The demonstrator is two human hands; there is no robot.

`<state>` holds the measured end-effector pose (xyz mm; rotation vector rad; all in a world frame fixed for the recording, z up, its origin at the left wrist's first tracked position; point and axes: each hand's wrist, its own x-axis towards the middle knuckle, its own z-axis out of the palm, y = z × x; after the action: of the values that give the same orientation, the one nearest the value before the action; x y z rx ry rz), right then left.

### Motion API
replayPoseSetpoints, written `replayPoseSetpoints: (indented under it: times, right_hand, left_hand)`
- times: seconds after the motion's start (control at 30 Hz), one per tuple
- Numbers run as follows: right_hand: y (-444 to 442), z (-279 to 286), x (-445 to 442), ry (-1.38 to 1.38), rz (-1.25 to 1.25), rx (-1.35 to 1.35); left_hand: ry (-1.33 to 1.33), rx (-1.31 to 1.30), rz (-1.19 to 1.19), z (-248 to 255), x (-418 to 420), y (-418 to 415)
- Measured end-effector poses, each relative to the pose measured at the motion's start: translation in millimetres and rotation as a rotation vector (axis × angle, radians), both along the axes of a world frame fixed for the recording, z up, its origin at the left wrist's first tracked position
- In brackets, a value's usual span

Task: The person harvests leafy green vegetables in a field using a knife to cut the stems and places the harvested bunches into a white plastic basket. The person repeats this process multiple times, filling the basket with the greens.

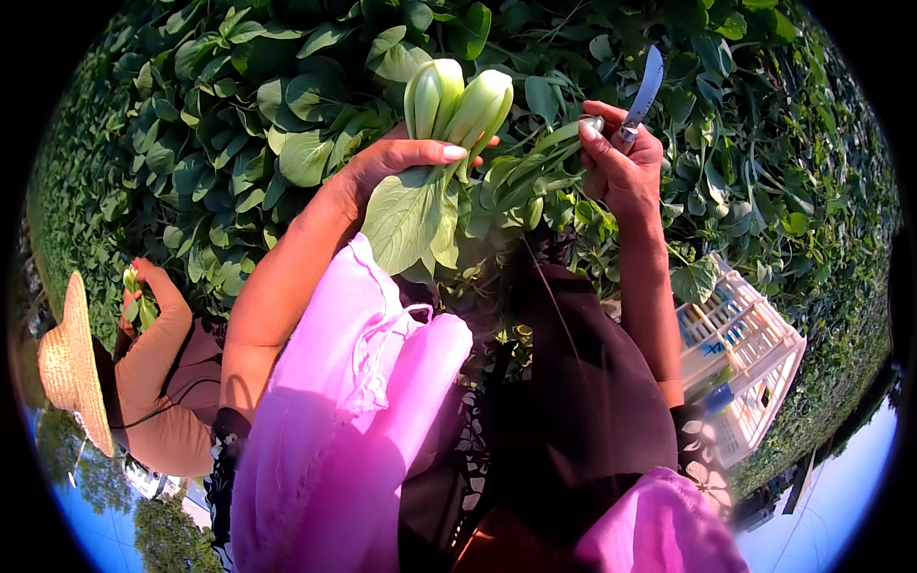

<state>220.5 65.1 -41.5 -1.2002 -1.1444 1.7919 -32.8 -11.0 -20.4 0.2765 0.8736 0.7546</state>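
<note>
My left hand (401, 154) is wrapped around two pale green heads of bok choy (478, 107), their cut bases up and their leaves hanging below the fist. In my right hand (623, 168) is a short knife with a curved metal blade (647, 84) that points up; most of its handle is hidden by the fingers. Thumb and fingertips of the same hand also pinch the pale base of a thinner leafy green plant (551, 143), whose leaves trail left towards the bok choy. Both hands are just above the leafy crop.
Dense leafy greens (308, 107) spread ahead and to both sides. A white plastic crate (752, 365) stands by my right forearm, holding something partly blue. At left, a co-worker in a straw hat (71, 365) bends over, a leafy plant (143, 308) in hand. A pink cloth (322, 430) drapes before me.
</note>
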Motion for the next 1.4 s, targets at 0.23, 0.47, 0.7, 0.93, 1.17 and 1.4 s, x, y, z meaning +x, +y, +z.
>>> replayPoseSetpoints:
  times: [0.23,0.47,0.7,0.93,1.17,1.4]
  right_hand:
    - [-21.8,30.5,-22.9,0.259,0.087,-0.044]
    - [-45.3,-38.1,-22.4,-0.368,0.468,-0.253]
    - [-85.8,-76.2,-101.2,-0.072,0.602,0.115]
    - [-81.5,-129.1,-136.1,-0.472,0.483,0.141]
    - [-79.4,-119.8,-148.8,-0.472,0.597,0.295]
    - [-77.0,-140.4,-149.6,-0.586,0.61,0.472]
  left_hand:
    - [0.1,0.211,-0.142,20.1,33.1,-3.9]
    - [1.388,0.69,-0.877,35.0,-15.9,2.6]
    - [1.69,0.332,-0.772,-14.1,-108.3,-67.1]
    - [1.615,0.125,-0.53,-11.7,-98.0,-87.4]
    - [1.576,0.229,-0.44,-20.4,-98.0,-104.6]
    - [1.618,0.298,-0.348,-31.7,-98.1,-118.5]
